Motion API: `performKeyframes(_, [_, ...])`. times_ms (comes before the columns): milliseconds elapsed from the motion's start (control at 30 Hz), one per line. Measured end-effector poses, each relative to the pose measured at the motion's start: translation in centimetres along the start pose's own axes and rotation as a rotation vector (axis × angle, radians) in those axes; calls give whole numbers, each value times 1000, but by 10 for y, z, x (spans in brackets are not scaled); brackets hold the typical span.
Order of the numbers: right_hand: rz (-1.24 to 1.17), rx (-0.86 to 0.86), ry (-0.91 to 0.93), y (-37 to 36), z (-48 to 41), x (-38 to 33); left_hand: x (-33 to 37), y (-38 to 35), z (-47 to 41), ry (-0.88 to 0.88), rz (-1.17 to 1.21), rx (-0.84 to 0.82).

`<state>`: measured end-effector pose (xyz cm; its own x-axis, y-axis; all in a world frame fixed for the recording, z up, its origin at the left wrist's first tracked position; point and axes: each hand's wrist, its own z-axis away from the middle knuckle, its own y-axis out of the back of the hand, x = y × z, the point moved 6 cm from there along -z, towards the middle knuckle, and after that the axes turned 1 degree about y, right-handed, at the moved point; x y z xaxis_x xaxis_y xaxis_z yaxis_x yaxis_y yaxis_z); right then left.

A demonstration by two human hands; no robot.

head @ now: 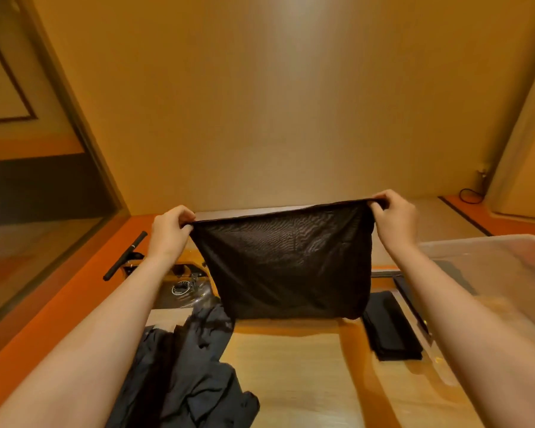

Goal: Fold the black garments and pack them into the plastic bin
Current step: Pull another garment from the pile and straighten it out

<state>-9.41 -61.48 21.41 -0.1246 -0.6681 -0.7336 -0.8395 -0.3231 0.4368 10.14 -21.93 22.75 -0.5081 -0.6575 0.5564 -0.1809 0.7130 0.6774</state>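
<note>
A thin, see-through black garment [286, 264] hangs in the air above the table, stretched flat between my two hands. My left hand [170, 230] pinches its top left corner, and my right hand [394, 216] pinches its top right corner. A heap of crumpled black garments [186, 366] lies on the table at the lower left. One folded black garment [389, 327] lies flat on the table at the right. The clear plastic bin [491, 264] stands at the right edge, with something dark inside it.
A wooden table [291, 375] with a glossy orange border fills the lower view. A black rod [125, 256] and a small metal fitting [183, 285] lie at the back left. A plain wall rises behind. A black cable [470, 193] lies at the far right.
</note>
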Motion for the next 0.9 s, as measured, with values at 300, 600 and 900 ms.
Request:
performKeyframes(300, [-134,221,109,15,-125,-74,69,52,-146,-136,113,246])
performKeyframes(600, [-139,262,160,39,-136,-86,96,71,-162,-188,157,302])
performKeyframes(900, [-4,177,85,48,-86,-43,80,42,-84,-127,165,20])
